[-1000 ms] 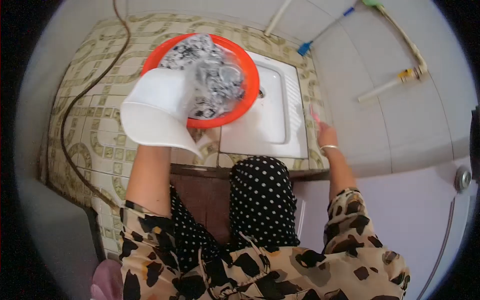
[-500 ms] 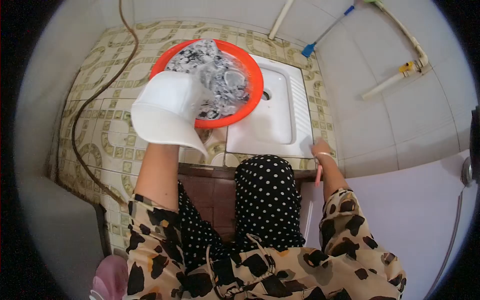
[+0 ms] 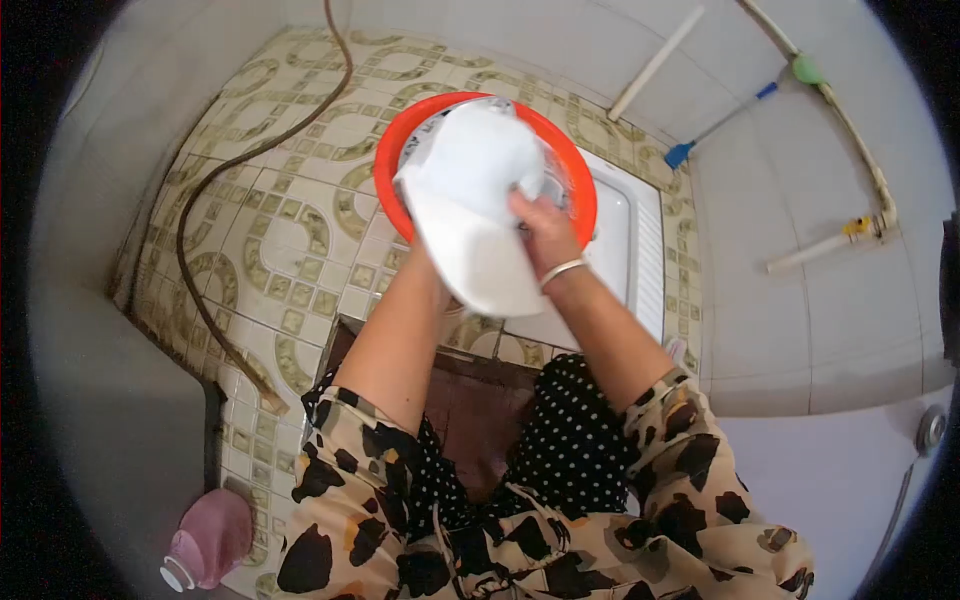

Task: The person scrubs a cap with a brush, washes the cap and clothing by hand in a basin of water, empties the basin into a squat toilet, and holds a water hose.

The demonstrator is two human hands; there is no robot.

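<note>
A white cap (image 3: pixel 470 165) is held over the red basin (image 3: pixel 400 130), its brim pointing down toward me. My left hand is inside or behind the cap, its fingers hidden; only the wrist and forearm show below the brim. At the cap's right side, my right hand (image 3: pixel 545 228) has its thumb and fingers closed on the edge. Water and black-and-white patterned cloth fill the basin, mostly covered by the cap. Beneath and to the right of the basin lies the white squat toilet (image 3: pixel 648 240).
A brown hose (image 3: pixel 195 190) runs along the tiled floor at left. At bottom left lies a pink bottle (image 3: pixel 215 535). On the right wall are a blue brush (image 3: pixel 680 153), a pipe (image 3: pixel 850 140) and a yellow valve (image 3: pixel 857 227). A pink-white object (image 3: pixel 676 348) sits beside the toilet.
My right hand has let go of the pink brush-like item by the toilet's right edge and come over to the cap. The view has shifted left, and the cap now sits in front of the basin's middle.
</note>
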